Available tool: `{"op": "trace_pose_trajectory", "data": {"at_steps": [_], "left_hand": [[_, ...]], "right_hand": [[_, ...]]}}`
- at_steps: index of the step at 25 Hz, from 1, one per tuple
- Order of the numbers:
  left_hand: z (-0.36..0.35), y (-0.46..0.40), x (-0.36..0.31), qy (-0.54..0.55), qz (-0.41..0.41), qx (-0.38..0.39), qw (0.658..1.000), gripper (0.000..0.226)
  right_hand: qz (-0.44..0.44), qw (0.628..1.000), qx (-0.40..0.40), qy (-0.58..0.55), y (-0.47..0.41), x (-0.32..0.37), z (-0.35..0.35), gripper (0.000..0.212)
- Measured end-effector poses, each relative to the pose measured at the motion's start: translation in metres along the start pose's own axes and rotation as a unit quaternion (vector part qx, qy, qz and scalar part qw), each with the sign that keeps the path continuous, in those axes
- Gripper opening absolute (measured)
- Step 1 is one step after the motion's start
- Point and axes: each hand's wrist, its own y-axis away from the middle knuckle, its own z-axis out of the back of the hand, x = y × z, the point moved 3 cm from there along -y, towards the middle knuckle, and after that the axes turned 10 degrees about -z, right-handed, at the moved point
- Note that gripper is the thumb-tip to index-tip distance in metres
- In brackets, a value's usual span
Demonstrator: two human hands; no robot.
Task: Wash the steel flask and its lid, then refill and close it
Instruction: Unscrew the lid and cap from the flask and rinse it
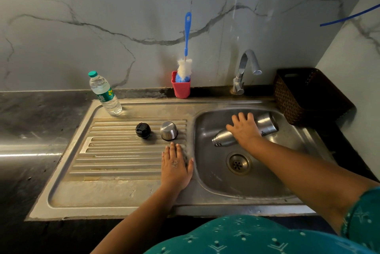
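The steel flask (267, 125) lies on its side in the sink basin (218, 183), its open neck pointing left. My right hand (244, 129) rests over the middle of the flask with fingers spread and fairly straight. On the ribbed drainboard (115, 157) stand the black stopper lid (143, 130) and the steel cup lid (169, 130), upside down. My left hand (175, 166) lies flat on the drainboard's right edge, just below the steel cup lid and apart from it.
A plastic water bottle (104, 94) with a green cap stands at the drainboard's back left. A blue bottle brush (186, 48) sits in a red holder (181, 88) by the wall. The tap (245, 68) is above the basin; a dark woven basket (308, 95) stands right.
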Motion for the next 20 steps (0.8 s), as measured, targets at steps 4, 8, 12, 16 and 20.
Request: {"op": "trace_pose_trajectory", "data": {"at_steps": [4,8,12,16,20], "left_hand": [[-0.0009,0.0004,0.0002,0.002,-0.001,0.004,1.000,0.078],[-0.0004,0.0000,0.0010,0.004,-0.004,0.002,1.000,0.077],[-0.0006,0.0005,0.0009,0.009,-0.004,0.003,1.000,0.077],[-0.0016,0.0003,0.0011,0.018,-0.008,-0.004,1.000,0.077],[-0.0003,0.0001,0.0008,0.017,-0.008,-0.005,1.000,0.077]], "right_hand": [[-0.001,1.000,0.012,0.005,0.0018,0.0039,0.0015,0.057],[0.006,1.000,0.022,0.003,0.0004,0.0040,0.0012,0.058],[-0.004,0.999,0.039,0.000,0.0012,0.0070,-0.0042,0.061],[-0.001,0.999,0.041,0.005,0.0026,0.0071,-0.0056,0.055],[0.004,0.999,0.040,0.010,0.0026,0.0097,-0.0049,0.055]]}}
